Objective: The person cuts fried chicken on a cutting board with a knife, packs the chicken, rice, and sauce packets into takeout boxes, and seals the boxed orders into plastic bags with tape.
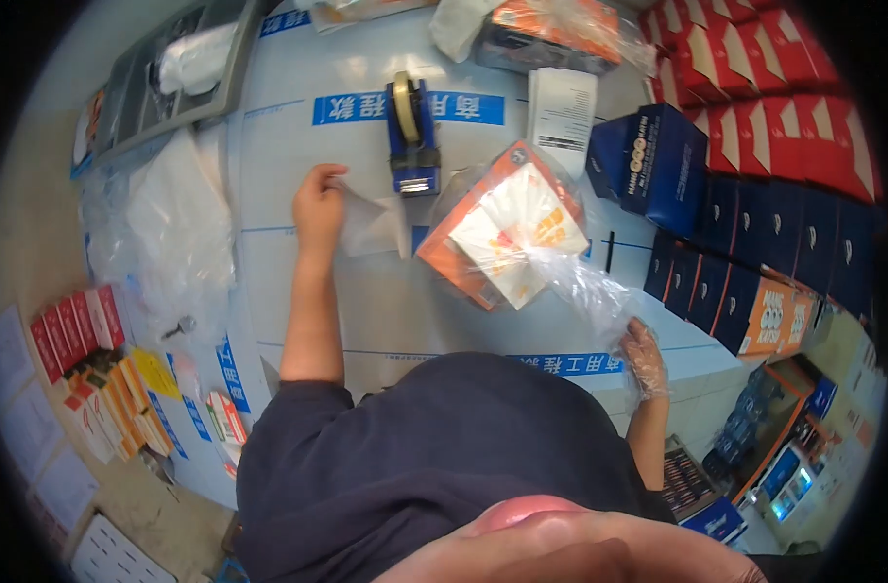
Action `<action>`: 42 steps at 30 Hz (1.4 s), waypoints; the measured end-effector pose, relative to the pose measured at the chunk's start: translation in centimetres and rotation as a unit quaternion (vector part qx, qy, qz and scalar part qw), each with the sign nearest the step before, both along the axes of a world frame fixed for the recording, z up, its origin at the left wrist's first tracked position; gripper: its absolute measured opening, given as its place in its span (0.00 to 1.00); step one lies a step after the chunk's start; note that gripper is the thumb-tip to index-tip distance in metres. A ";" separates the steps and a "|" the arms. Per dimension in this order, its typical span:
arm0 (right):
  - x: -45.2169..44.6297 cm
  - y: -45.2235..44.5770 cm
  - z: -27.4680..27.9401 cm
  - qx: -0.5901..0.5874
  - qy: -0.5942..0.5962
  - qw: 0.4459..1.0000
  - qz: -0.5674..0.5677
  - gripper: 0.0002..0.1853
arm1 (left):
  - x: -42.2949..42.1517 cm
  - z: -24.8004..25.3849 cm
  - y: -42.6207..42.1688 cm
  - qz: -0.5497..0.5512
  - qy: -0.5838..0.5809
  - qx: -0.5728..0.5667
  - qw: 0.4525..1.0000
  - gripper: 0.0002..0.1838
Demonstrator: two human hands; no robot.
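My left hand (320,206), bare with curled fingers, pinches the edge of a small translucent sheet (376,225) left of the package. An orange box (451,260) lies tilted on the table inside a clear plastic bag (572,277), with a white and orange printed piece (507,236) on top of it. The bag's gathered end stretches toward the lower right. There my right hand (646,358), in a thin clear glove, is closed on that end. Just above the sheet stands a blue tape dispenser (412,146) with a roll of tape.
The table (298,316) has blue printed strips. Blue boxes (672,160) and red boxes (794,146) are stacked at the right. White papers (561,112) and another bagged orange box (551,29) lie at the back. Plastic bags (177,228) and a grey tray (143,112) are at the left.
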State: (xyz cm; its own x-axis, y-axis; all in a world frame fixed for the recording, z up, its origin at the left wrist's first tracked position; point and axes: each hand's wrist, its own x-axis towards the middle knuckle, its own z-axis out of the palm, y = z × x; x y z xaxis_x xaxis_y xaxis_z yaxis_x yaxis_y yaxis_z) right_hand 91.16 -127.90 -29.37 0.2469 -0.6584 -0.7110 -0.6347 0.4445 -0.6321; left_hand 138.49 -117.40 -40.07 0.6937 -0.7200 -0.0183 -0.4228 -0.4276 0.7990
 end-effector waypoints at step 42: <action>-5.6 0.8 -14.6 0.529 -0.540 0.642 -0.123 0.41 | -8.6 6.6 -25.8 -0.354 0.331 0.064 0.872 0.18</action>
State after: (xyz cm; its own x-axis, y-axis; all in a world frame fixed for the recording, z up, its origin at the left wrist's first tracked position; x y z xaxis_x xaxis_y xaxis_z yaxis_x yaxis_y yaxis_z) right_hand 85.61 -127.10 -44.01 0.9539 -0.0617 -0.2937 0.0932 0.9912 0.0945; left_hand 129.90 -143.17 -33.46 -0.1173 -0.9262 -0.3583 -0.0824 -0.3504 0.9330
